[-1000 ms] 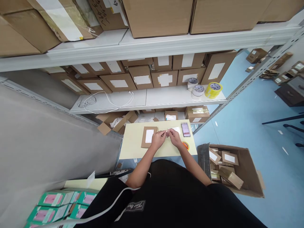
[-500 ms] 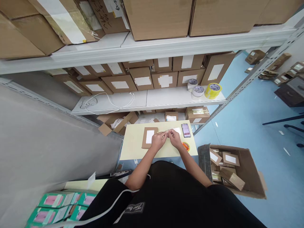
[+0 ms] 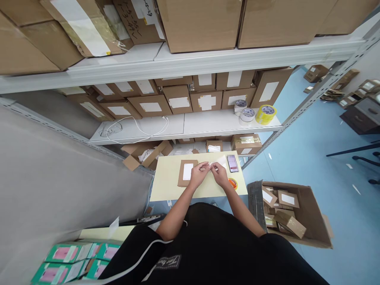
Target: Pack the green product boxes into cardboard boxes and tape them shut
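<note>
Plainly, the closest relation here is between the two hands: the left hand (image 3: 199, 174) and the right hand (image 3: 219, 174) meet tip to tip above the counter (image 3: 163, 178), with a small white piece (image 3: 210, 163) showing where their fingers converge. The fingers of both are bent inward as in a pinch, but the piece is so small and so covered that I cannot tell which hand grips it, or which way its long axis runs.

To the left of the fingers lies a flat cardboard box (image 3: 183, 180) bearing a white label (image 3: 187, 171). Its long axis points away from the body, the far end leaning slightly to the right. The left hand is clearly the nearer one and overlaps the box's right edge in this view; whether it touches the cardboard cannot be told.

On the other side, a white sheet (image 3: 222, 160) lies just beyond the right hand's fingers, with a smartphone (image 3: 233, 163) to its right. An orange and yellow tape roll (image 3: 233, 183) sits beside the right wrist, partly covered by it.
</note>
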A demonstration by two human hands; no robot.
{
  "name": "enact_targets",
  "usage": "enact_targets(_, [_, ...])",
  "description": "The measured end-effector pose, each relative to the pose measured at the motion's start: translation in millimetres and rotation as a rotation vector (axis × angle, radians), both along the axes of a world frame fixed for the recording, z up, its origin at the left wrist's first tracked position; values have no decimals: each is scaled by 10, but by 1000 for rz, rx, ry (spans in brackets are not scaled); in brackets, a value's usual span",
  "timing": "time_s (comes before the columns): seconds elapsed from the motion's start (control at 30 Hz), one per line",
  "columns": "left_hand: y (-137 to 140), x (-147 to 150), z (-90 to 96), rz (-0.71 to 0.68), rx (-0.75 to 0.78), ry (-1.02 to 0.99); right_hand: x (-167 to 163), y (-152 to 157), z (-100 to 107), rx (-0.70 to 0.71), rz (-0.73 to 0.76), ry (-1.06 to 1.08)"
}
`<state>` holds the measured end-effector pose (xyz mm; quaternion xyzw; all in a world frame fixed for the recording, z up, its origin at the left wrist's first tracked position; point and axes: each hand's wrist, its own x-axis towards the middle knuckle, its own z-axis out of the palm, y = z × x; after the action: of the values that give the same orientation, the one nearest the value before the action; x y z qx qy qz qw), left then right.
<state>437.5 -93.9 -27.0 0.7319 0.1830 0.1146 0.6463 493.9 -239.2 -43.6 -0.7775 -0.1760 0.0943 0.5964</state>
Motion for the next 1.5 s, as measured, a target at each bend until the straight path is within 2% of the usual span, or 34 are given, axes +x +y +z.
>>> enact_targets(0.17, [91, -3, -64, 0, 67, -19, -11, 14, 64, 99, 105, 109])
enact_targets(0.27, [188, 9, -93, -58, 49, -40, -4, 28, 74, 157, 143, 153])
enact_targets(0.4, [315, 19, -130, -53, -10, -43, -5, 123, 21, 196, 77, 233])
enact_targets(0.57, [453, -22, -133, -71, -26, -7, -77, 420, 27, 185, -31, 277])
enact_targets(0.7, [614, -79, -158, -92, -139, -18, -122, 605, 113, 194, 5, 249])
enact_targets(0.8, [847, -120, -222, -23, -290, 22, -117, 653, 106, 228, 1, 264])
enact_targets(0.87, [1080, -143, -262, 84, -352, 29, -105, 677, 41, 254, -163, 278])
enact_targets(0.97, [1518, -174, -283, 285, -359, -9, -89, 761, -105, 305, -628, 233])
enact_targets(1.03, [1825, -212, -277, 397, -320, -35, -93, 886, -194, 325, -794, 234])
enact_targets(1.07, [1972, -244, -274, 435, -298, -43, -102, 977, -232, 326, -790, 266])
enact_targets(1.13, [2244, -340, -279, 485, -255, -53, -133, 1229, -295, 306, -683, 363])
enact_targets(1.23, [2609, -577, -331, 516, -189, -59, -202, 1794, -394, 230, -496, 474])
enact_targets(1.4, [3205, -1187, -464, 671, -101, -19, -283, 3143, -586, 171, -186, 561])
enact_targets(1.5, [3535, -1586, -498, 771, -85, 13, -264, 4044, -651, 170, -99, 631])
